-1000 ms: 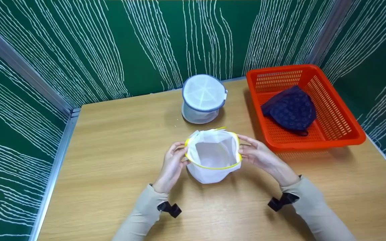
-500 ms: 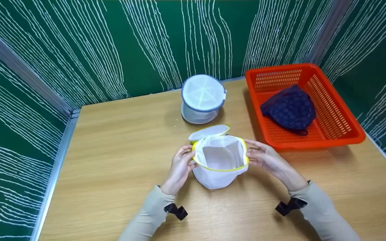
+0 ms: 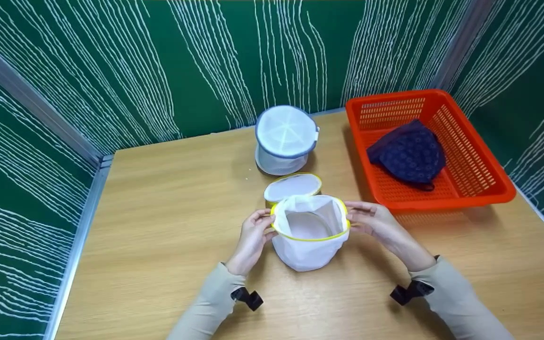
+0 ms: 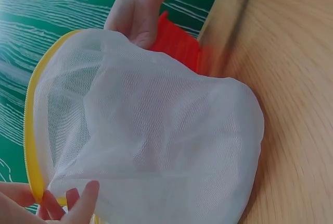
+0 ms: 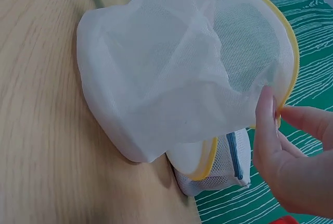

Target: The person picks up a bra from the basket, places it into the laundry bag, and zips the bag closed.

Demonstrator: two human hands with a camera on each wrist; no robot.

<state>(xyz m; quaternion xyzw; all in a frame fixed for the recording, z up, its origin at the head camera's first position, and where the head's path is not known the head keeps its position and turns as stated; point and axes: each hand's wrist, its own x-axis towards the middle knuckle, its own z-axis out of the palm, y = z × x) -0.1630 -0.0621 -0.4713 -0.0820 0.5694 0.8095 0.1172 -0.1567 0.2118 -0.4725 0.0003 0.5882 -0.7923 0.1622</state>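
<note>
A white mesh laundry bag [image 3: 307,255] with a yellow zipper rim stands on the table, its mouth spread wide. Its round lid [image 3: 293,187] is folded back behind the mouth. My left hand [image 3: 251,238] pinches the rim on the left side, thumb and fingers on the yellow edge. On the opposite side my right hand [image 3: 380,226] pinches the rim too. The right wrist view shows the thumb and fingertips on the bag's mesh wall [image 5: 156,73] by the zipper. In the left wrist view the thin mesh [image 4: 156,114] hangs in soft folds.
Behind the bag stands a white mesh laundry bag with blue-grey trim [image 3: 286,132], lid closed. An orange-red plastic basket [image 3: 446,203] at the right holds a dark blue patterned cloth item [image 3: 409,153]. Green panels [image 3: 215,108] with white lines border the wooden table [image 3: 168,212].
Both hands have shifted the bag slightly right and toward the person. Its lid has swung back and now lies further from the mouth. The other bag and basket stay put.
</note>
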